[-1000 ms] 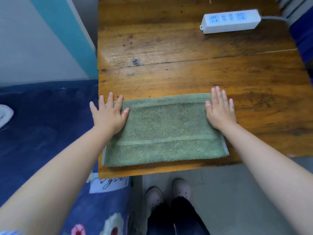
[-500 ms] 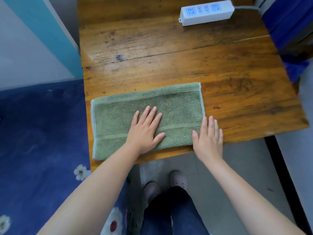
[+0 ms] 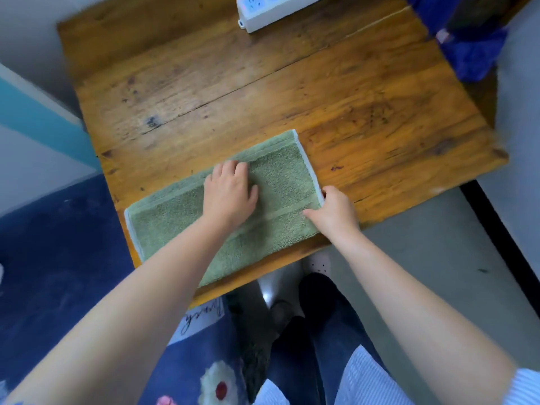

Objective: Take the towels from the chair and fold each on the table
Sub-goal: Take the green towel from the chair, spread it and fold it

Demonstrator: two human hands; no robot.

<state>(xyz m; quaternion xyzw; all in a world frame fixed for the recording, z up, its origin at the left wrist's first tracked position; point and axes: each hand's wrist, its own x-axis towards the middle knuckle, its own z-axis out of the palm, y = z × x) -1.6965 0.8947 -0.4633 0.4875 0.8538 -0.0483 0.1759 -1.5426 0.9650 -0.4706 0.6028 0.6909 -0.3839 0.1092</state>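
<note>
On the worn wooden table (image 3: 365,118), the left hand (image 3: 228,197) presses the soft, limp green towel (image 3: 280,173) flat while the right hand (image 3: 336,211) pinches its right short edge, probably the best hold for folding.

Worn wooden table (image 3: 365,118) with dark stains and a long crack, white power strip (image 3: 271,8) at its far edge, grey floor (image 3: 432,258) to the right, dark blue floral fabric (image 3: 58,258) to the left, pale wall with teal stripe (image 3: 35,118), crumpled blue cloth (image 3: 473,51) at upper right
</note>
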